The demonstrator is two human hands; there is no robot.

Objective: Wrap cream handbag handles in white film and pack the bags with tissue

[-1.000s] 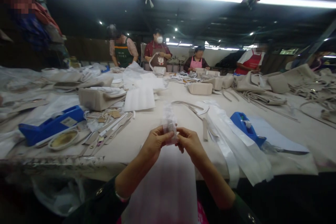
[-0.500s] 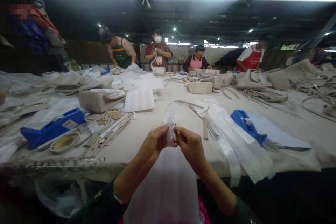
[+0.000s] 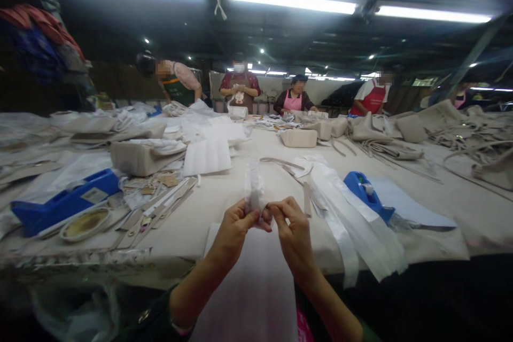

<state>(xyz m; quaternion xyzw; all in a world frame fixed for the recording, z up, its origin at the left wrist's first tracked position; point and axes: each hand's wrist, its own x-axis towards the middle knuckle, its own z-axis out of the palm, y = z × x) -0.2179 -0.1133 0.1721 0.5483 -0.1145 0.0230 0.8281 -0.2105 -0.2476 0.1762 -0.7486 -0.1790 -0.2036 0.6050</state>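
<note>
Slid left hand (image 3: 235,224) over near end of strip (image 3: 254,186); clamping it in fingers, pinching fingers of right hand (image 3: 293,223) together beside strip. Likely wrapping, needing steady hold next.

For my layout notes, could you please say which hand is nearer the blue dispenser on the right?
Right: the right hand is left of the blue dispenser, across the white strips; the left hand is farther left.

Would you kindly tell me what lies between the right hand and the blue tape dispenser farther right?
The head view shows beige strap pieces and long white strips between the right hand and that blue tape dispenser.
</note>
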